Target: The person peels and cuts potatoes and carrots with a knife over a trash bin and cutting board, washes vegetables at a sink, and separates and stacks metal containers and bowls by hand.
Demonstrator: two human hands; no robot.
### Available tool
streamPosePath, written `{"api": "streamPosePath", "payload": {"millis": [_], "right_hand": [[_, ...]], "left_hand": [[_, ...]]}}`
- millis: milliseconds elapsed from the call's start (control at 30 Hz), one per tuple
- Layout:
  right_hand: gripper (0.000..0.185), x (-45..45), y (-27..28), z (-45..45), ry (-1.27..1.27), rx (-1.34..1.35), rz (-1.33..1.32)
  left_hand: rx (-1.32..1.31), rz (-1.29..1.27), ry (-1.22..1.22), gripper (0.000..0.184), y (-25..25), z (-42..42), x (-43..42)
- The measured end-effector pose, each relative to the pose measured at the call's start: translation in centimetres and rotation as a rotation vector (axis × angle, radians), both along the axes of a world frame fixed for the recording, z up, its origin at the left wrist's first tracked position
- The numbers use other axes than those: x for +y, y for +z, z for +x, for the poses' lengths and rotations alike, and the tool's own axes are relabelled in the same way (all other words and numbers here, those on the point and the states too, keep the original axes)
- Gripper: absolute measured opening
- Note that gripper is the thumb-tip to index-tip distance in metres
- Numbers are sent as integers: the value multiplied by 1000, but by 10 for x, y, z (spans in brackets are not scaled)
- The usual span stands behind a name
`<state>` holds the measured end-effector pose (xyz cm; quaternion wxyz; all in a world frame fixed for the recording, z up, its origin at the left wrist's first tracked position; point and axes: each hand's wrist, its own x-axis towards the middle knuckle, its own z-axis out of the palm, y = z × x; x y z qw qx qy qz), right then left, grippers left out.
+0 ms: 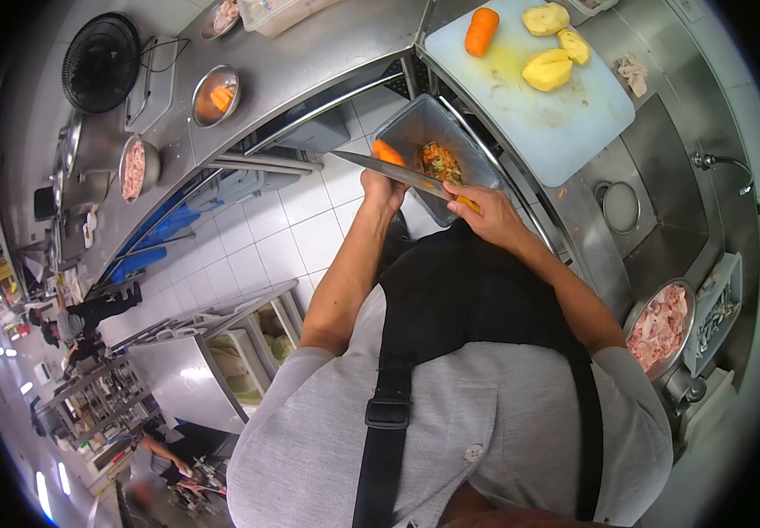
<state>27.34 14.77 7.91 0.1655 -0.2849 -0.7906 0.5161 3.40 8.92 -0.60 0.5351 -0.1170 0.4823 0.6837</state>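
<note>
My left hand (383, 190) is closed around an orange carrot (388, 152), whose upper end sticks out past the fingers. My right hand (491, 215) grips the yellow handle of a large knife (389, 169). Its long blade crosses in front of the carrot, pointing left; whether the edge touches it I cannot tell. Below both hands is a grey bin (415, 114) with orange and brownish vegetable peelings (440, 164) at the bottom.
A white cutting board (565, 119) holds a carrot (482, 33) and several peeled potatoes (547, 70). Bowls of raw meat (660, 327) and orange pieces (221, 99) stand on the steel counters. A tap (721, 163) is at right. Other people are at left.
</note>
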Motion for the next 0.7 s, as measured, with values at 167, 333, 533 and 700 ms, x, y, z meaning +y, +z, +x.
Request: {"api": "streamPosePath", "payload": {"millis": [167,333,533,700], "right_hand": [[37,2,0,-7,4,-24,27],[36,14,-25,-29,-50,6,-37],[36,17,-22,-18,-10,0,-181],[36,7,-8,-3,41,-38,-192]], "left_hand": [[40,-44,19,38,17,6,3],[-17,-17,-117,35,28,17,-2],[62,-91,-182,33,36,22,-6],[90,-115,-103,30,19,9,-12]]}}
